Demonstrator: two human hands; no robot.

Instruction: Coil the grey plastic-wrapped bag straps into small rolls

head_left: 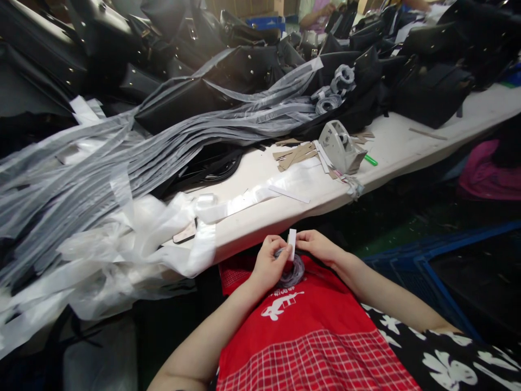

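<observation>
Close to the red apron, my left hand is closed around a coiled grey strap, whose rolled loops hang below the fingers. A small white strip stands upright between my two hands, against the left fingertips. My right hand is at the strip's right side, its fingers bent together; whatever lies between its fingertips is too small to make out.
Long grey plastic-wrapped straps run across the white table to more coils. A tape dispenser, cardboard strips and a green pen lie near its edge. Black bags are piled behind. Blue crate at right; a person beyond.
</observation>
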